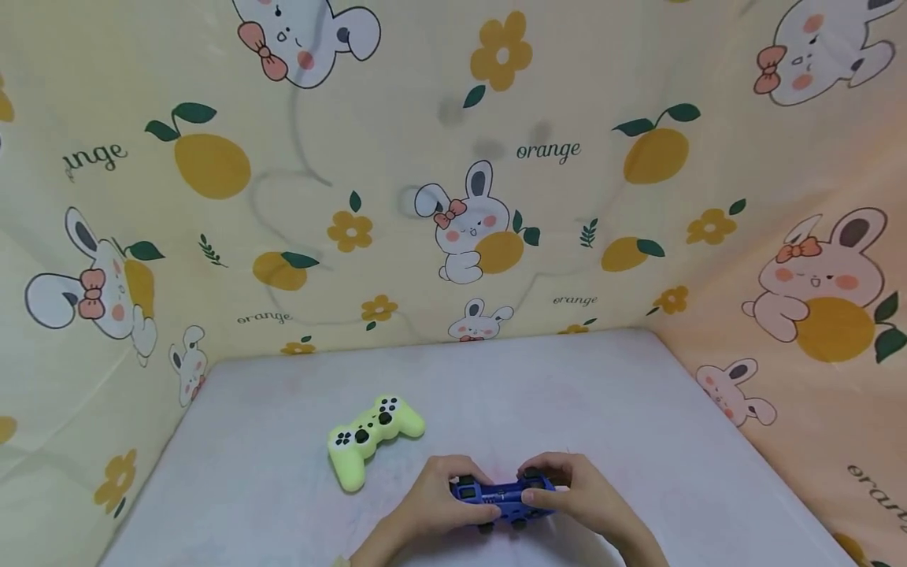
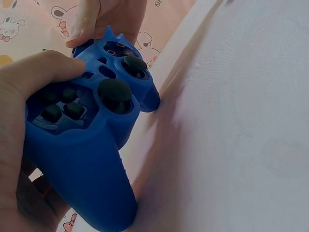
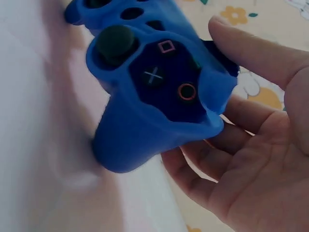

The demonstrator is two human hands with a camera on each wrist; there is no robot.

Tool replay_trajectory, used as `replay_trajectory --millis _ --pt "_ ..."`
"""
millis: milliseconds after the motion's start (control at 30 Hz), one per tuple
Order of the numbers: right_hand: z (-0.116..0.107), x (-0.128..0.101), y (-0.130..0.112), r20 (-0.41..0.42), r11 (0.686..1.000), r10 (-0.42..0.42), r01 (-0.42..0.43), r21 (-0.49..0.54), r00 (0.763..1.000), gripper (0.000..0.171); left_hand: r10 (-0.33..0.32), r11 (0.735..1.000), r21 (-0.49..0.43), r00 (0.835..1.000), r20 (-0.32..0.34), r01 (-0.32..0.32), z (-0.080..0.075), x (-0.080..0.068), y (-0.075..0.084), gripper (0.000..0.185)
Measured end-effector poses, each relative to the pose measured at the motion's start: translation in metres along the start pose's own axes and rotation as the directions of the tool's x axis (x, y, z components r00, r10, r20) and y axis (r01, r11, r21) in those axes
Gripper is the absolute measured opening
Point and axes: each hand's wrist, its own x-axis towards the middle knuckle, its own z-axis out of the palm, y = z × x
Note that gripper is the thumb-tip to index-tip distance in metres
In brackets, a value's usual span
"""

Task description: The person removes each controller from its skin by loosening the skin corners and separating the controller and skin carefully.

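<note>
While your left hand (image 1: pixel 441 498) curls round blue controller (image 2: pixel 82 169), your right hand (image 1: pixel 586 490), half-closed, holds its other end; uneven pull on rumpled cover (image 3: pixel 217 91) could tear it.

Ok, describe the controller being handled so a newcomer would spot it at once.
On the pale table, look toward the near side, between the left hand and the right hand. Both grip the blue controller. Its colour sets it apart from the yellow-green controller, which lies farther away and to the left, untouched.
</note>
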Motion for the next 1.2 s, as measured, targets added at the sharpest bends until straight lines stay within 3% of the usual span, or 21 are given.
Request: replay_trajectory --millis 167,267,400,533,667,700,767,833,900,933,1067,1200 --pt "0.006 -0.001 0.004 -0.039 1.000 -0.006 0.006 0.004 0.999 0.032 0.017 1.000 -0.010 1.000 0.003 -0.017 0.000 -0.002 0.001 0.022" --pt "0.006 -0.002 0.006 -0.043 1.000 -0.008 0.008 0.015 0.999 0.033 0.026 0.992 0.124 0.996 0.082 -0.036 -0.006 0.003 0.010 0.023" --pt "0.004 -0.006 0.007 -0.032 0.999 -0.019 0.020 0.046 0.999 0.029 -0.007 0.958 0.280 0.973 0.231 -0.060 -0.023 0.015 0.030 0.025" --pt "0.005 -0.003 0.007 -0.018 0.997 -0.018 0.019 0.076 1.000 0.027 -0.021 0.962 0.266 0.960 0.279 -0.056 -0.042 0.022 0.040 0.015" --pt "0.011 0.001 0.010 -0.061 0.996 -0.003 0.008 0.087 0.998 0.025 -0.030 0.955 0.288 0.942 0.336 -0.072 -0.051 0.021 0.042 0.014" --pt "0.013 0.003 0.012 -0.078 0.998 -0.019 0.024 0.059 0.997 0.023 -0.036 0.943 0.323 0.936 0.349 -0.084 -0.051 0.021 0.042 0.013" --pt "0.019 0.005 0.015 -0.094 0.997 -0.071 0.069 -0.022 0.993 0.018 -0.053 0.893 0.434 0.928 0.369 -0.121 -0.046 0.019 0.040 0.012" --pt "0.023 0.007 0.018 -0.099 0.986 -0.133 0.122 -0.111 0.986 0.009 -0.065 0.836 0.523 0.917 0.394 -0.166 -0.039 0.017 0.037 0.016" --pt "0.026 0.009 0.020 -0.095 0.966 -0.197 0.177 -0.189 0.976 0.002 -0.041 0.758 0.607 0.911 0.411 -0.240 -0.031 0.013 0.034 0.022" --pt "0.026 0.009 0.020 -0.097 0.961 -0.215 0.192 -0.200 0.972 0.003 -0.027 0.739 0.620 0.909 0.417 -0.263 -0.027 0.011 0.033 0.025" --pt "0.025 0.008 0.019 -0.131 0.968 -0.218 0.196 -0.158 0.967 0.005 0.023 0.756 0.582 0.901 0.433 -0.299 -0.019 0.003 0.034 0.035" --pt "0.024 0.008 0.018 -0.135 0.979 -0.164 0.145 -0.142 0.977 0.007 -0.022 0.800 0.543 0.891 0.454 -0.256 -0.019 -0.002 0.038 0.046"
